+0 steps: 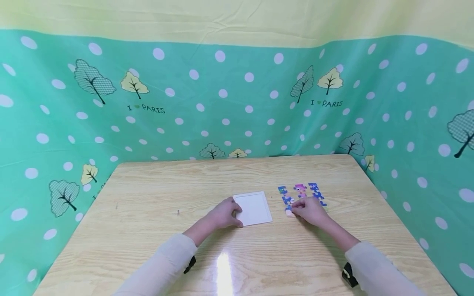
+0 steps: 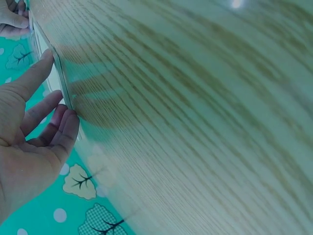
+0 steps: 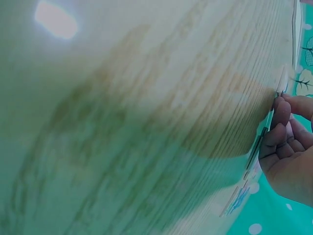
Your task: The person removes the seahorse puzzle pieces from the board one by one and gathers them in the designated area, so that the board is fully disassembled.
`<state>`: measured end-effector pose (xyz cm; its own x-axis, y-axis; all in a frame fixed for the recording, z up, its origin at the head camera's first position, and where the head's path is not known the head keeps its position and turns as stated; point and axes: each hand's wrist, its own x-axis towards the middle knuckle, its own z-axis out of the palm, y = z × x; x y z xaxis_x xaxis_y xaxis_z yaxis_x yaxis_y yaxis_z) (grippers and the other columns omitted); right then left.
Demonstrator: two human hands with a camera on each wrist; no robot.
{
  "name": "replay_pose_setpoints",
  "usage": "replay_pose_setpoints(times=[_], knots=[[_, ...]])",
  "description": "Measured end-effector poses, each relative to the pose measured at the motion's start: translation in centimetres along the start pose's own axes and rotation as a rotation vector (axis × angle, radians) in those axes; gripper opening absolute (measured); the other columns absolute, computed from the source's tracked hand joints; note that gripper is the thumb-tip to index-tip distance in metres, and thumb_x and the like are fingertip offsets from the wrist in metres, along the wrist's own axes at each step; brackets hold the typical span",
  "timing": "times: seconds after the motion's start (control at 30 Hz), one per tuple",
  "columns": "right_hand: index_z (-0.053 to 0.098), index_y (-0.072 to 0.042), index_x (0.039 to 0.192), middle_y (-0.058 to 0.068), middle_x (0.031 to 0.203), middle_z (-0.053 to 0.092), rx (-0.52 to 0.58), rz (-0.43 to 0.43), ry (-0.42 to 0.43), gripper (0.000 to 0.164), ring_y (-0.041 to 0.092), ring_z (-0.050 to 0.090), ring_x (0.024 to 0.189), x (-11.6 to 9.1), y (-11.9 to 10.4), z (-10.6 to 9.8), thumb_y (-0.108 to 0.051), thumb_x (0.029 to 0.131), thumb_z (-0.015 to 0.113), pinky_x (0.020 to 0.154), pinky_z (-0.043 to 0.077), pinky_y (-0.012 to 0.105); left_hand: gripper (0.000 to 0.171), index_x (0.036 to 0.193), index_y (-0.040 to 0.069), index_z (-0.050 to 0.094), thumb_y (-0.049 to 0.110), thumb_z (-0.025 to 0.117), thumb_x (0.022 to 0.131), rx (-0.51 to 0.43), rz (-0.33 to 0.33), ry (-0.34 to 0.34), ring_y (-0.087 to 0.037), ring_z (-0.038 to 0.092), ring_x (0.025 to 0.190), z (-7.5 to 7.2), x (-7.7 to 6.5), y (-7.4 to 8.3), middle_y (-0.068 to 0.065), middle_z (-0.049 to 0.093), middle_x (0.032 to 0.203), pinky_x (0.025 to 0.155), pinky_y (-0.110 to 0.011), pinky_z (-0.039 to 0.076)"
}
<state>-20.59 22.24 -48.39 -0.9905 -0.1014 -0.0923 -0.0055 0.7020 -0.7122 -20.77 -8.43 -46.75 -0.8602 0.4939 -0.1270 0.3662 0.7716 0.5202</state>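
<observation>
A white square puzzle tray (image 1: 254,209) with a raised rim lies flat on the table. My left hand (image 1: 225,213) holds it at its left side and near corner, thumb and fingers against the rim; the left wrist view shows this hand (image 2: 39,117) at the tray's edge. To the tray's right, my right hand (image 1: 311,210) pinches a puzzle piece (image 3: 282,81) between thumb and index finger, tilted up from the table. Around that hand lie loose jigsaw pieces, among them a pink one (image 1: 300,188) and a blue one (image 1: 313,186). The hand hides some pieces.
The wood-grain table (image 1: 148,230) reaches back to a green dotted curtain (image 1: 222,102) printed with trees, which also hangs along both sides. Light glares off the table (image 1: 224,271) near the front.
</observation>
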Motion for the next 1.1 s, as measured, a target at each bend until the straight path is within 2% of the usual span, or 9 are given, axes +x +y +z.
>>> replay_pose_setpoints(times=[0.33,0.57,0.93,1.1], knots=[[0.07,-0.004,0.102,0.001,0.068,0.062,-0.043,0.046,-0.025,0.028,0.013,0.052,0.053,-0.2,-0.8,-0.1,-0.02,0.079,0.073,0.047,0.041,0.024,0.048,0.11,0.0,0.066,0.026,0.08,0.072,0.0,-0.008,0.0,-0.015,0.048,0.084,-0.2,0.0,-0.2,-0.007,0.053,0.099,0.078,-0.031,0.046],[0.07,-0.002,0.101,0.001,0.065,0.056,-0.083,0.011,-0.038,0.028,0.011,0.046,0.052,-0.2,-1.0,-0.2,-0.016,0.077,0.074,0.047,0.037,0.023,0.048,0.11,0.001,0.066,0.027,0.08,0.072,0.005,-0.006,-0.001,-0.015,0.048,0.084,0.0,0.2,-0.2,-0.006,0.053,0.099,0.077,-0.03,0.046],[0.068,-0.003,0.104,0.002,0.067,0.055,-0.099,0.011,-0.044,0.029,0.012,0.046,0.054,0.1,-1.2,-0.3,-0.016,0.079,0.072,0.047,0.037,0.023,0.048,0.11,0.001,0.066,0.027,0.08,0.071,0.023,-0.007,0.0,-0.014,0.049,0.083,-0.3,0.3,-0.4,-0.005,0.053,0.097,0.076,-0.029,0.046],[0.065,-0.003,0.112,0.005,0.072,0.058,-0.089,-0.023,-0.053,0.03,0.013,0.049,0.056,0.1,-1.2,-1.2,-0.02,0.087,0.065,0.046,0.039,0.024,0.047,0.111,0.002,0.066,0.03,0.077,0.076,0.02,0.025,-0.003,-0.014,0.048,0.083,-0.7,0.4,-0.7,-0.004,0.052,0.098,0.076,-0.029,0.046]])
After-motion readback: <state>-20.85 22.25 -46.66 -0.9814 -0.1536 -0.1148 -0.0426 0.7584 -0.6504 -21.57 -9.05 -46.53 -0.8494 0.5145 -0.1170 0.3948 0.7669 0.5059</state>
